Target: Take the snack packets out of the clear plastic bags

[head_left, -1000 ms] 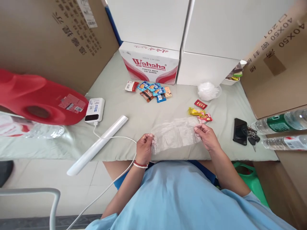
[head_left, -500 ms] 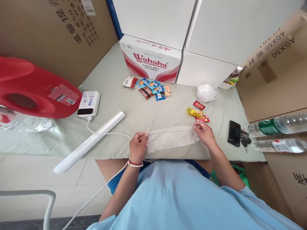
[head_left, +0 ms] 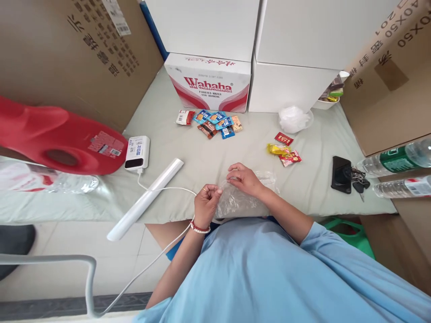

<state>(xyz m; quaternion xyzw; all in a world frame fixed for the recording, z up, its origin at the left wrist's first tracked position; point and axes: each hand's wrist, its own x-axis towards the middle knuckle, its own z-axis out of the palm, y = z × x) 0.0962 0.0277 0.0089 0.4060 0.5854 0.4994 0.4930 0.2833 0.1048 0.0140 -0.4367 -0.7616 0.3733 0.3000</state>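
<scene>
A clear, crinkled plastic bag [head_left: 240,204] lies near the bed-like surface's front edge, close to my body. My left hand [head_left: 206,204], with a ring and beaded bracelets, pinches the bag's left edge between thumb and fingers. Reaching across over the bag, my right hand [head_left: 247,179] has its bent fingertips closed at the bag's edge, just right of my left thumb. The bag's right end spreads loose beneath my right wrist. Beyond my hands are blue snack packets [head_left: 217,117], a red-and-white packet [head_left: 185,117], a brown packet [head_left: 207,129] and a yellow packet [head_left: 278,149].
A white tube [head_left: 144,199] and a power bank [head_left: 137,152] with a cable lie left, beside a red jug [head_left: 84,148]. The Wahaha box [head_left: 208,85] stands behind. To the right are a phone [head_left: 340,175], keys [head_left: 360,179], bottles [head_left: 397,159] and a crumpled white bag [head_left: 292,119].
My right hand has let go of the bag's right end and moved left, close to my left hand. The bag, stretched out before, now lies slacker. The view has shifted slightly.
</scene>
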